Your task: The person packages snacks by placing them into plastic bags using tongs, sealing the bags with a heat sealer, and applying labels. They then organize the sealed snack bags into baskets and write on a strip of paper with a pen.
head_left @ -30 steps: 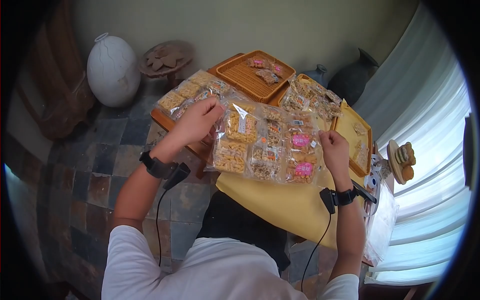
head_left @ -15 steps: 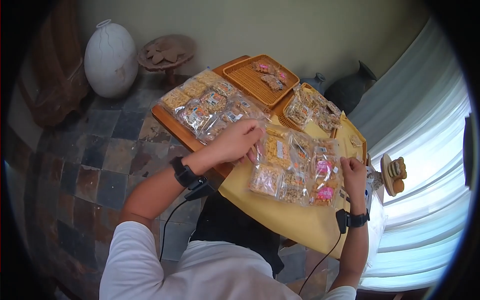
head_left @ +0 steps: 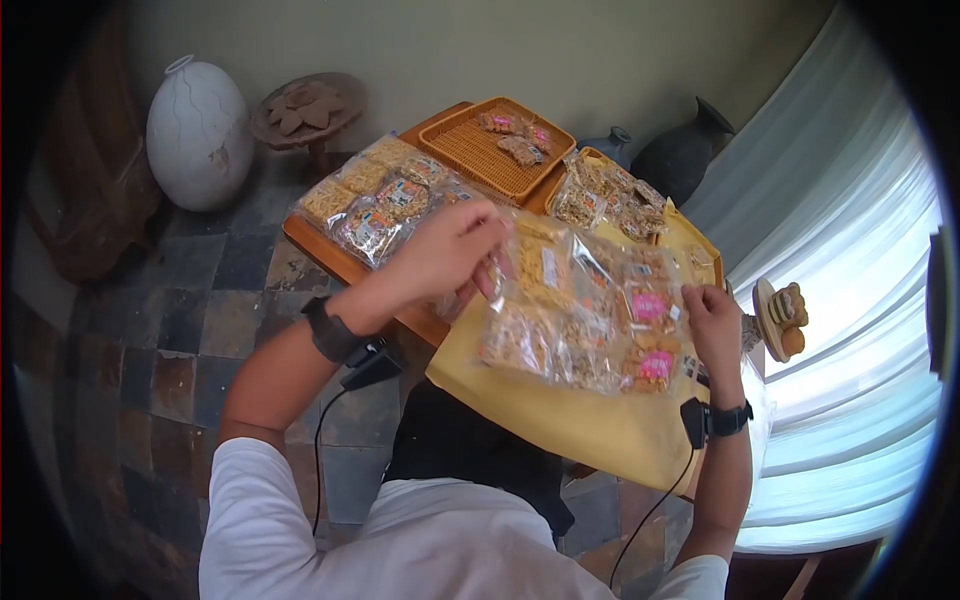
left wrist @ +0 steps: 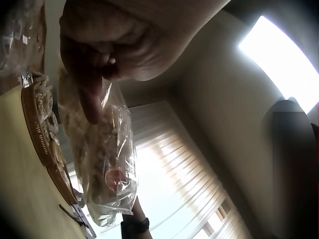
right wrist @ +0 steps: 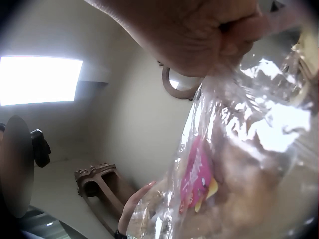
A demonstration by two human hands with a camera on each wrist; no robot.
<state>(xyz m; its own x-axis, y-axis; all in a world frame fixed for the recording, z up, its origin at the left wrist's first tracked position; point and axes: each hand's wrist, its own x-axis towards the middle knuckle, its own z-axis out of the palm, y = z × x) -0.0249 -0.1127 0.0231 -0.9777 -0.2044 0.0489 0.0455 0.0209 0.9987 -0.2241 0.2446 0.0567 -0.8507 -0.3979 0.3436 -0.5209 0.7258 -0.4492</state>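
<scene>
Between both hands, a large clear plastic bag [head_left: 545, 270] hangs over the near part of the table. Inside are several packets of pale yellow, nutty and brown snacks, some with pink labels [head_left: 652, 306]. My left hand [head_left: 455, 250] grips the bag's upper left edge; the left wrist view shows bent fingers against the plastic. At the right edge, my right hand [head_left: 712, 320] pinches the film, which bunches beneath its fingers in the right wrist view [right wrist: 199, 35]. Another bag of similar packets [head_left: 375, 195] lies on the table beyond my left hand.
A wicker tray [head_left: 455, 150] with a few packets stands at the back, a fuller basket [head_left: 590, 155] to its right. Yellow paper [head_left: 540, 405] covers the table's near side. A white vase [head_left: 200, 135] and a dish on a stand [head_left: 310, 110] are at left, a curtain [head_left: 850, 300] at right.
Both hands have carried the bag to the right, over the yellow paper; it dipped midway and rose slightly. More of the bag lying on the table shows now. Both grips have stayed.
</scene>
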